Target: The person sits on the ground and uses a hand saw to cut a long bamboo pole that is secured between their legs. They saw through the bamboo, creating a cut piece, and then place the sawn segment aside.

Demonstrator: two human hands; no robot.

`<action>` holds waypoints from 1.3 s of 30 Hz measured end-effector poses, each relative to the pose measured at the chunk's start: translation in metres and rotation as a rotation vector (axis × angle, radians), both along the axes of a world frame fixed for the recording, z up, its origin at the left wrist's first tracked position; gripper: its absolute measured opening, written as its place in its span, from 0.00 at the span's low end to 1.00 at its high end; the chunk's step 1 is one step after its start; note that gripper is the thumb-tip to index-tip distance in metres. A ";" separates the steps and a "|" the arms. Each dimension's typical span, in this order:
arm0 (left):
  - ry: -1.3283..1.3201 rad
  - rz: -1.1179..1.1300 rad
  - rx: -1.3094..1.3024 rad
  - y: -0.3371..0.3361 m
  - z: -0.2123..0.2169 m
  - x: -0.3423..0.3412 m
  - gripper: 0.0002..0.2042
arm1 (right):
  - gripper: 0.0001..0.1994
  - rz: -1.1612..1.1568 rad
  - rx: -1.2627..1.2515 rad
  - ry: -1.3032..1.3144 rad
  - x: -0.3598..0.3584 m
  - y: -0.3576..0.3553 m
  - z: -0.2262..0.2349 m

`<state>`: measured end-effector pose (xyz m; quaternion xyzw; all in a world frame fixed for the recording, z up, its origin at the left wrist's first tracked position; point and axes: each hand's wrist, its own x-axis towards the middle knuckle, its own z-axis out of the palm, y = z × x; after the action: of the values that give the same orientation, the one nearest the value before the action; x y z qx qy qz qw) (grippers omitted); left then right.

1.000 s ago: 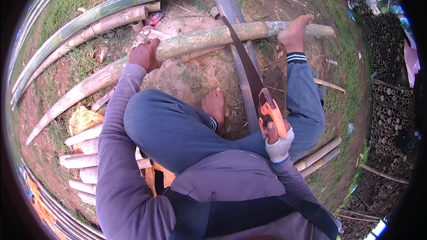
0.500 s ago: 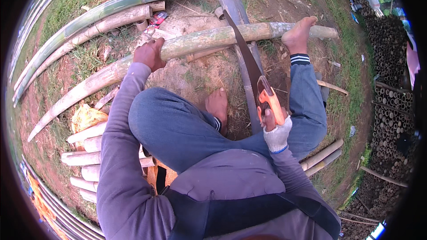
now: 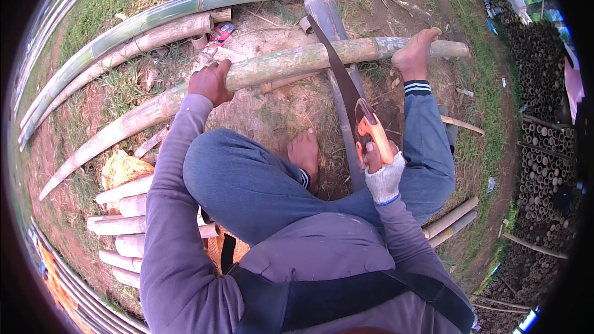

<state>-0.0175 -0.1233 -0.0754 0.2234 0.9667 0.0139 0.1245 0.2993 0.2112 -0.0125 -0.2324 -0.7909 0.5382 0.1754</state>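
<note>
currently, head view: left hand (image 3: pixel 211 82) clasped over the pale bamboo pole (image 3: pixel 278 65), left of the saw (image 3: pixel 377 136). right hand (image 3: pixel 382 176), in a white glove (image 3: pixel 386 183), wrapped round the saw's orange handle; blade (image 3: pixel 348 86) slants across the pole toward the far side. pole runs left to right over a grey post (image 3: pixel 325 9), bare right foot (image 3: pixel 413 55) on it near the right end.

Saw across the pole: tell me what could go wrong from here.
The saw could skip on the rounded pole and swing toward the bare foot on it. The pole might roll or slide on the log beneath, since the left grip and that foot seem to steady it. The saw might bind if the right grip twists the handle.
</note>
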 end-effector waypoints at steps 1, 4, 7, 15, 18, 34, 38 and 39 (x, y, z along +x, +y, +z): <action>0.001 -0.003 0.008 0.000 -0.002 0.001 0.37 | 0.14 0.009 -0.020 -0.026 0.031 0.000 0.009; 0.003 -0.009 -0.006 0.009 0.003 -0.001 0.37 | 0.15 -0.018 -0.092 -0.039 0.057 -0.001 0.013; 0.002 -0.012 -0.010 0.012 0.002 -0.003 0.37 | 0.15 0.013 0.079 0.025 -0.047 0.012 -0.024; 0.009 -0.005 0.033 0.004 0.005 -0.003 0.35 | 0.14 0.028 0.128 0.039 -0.023 0.000 0.004; 0.025 -0.012 0.016 0.003 -0.003 -0.003 0.36 | 0.14 -0.012 -0.051 -0.023 0.060 -0.005 0.022; 0.027 -0.017 0.051 0.005 0.004 0.002 0.30 | 0.15 0.004 -0.056 -0.071 0.068 -0.001 0.022; 0.023 -0.010 0.033 0.005 0.001 0.004 0.30 | 0.14 0.054 0.166 0.082 -0.028 0.009 -0.018; 0.037 -0.061 0.057 0.020 0.007 -0.004 0.31 | 0.14 0.014 0.240 0.130 -0.066 0.011 -0.015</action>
<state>-0.0213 -0.1032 -0.0684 0.2562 0.9608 0.0335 0.1003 0.2332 0.2224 -0.0277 -0.1687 -0.8382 0.4548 0.2491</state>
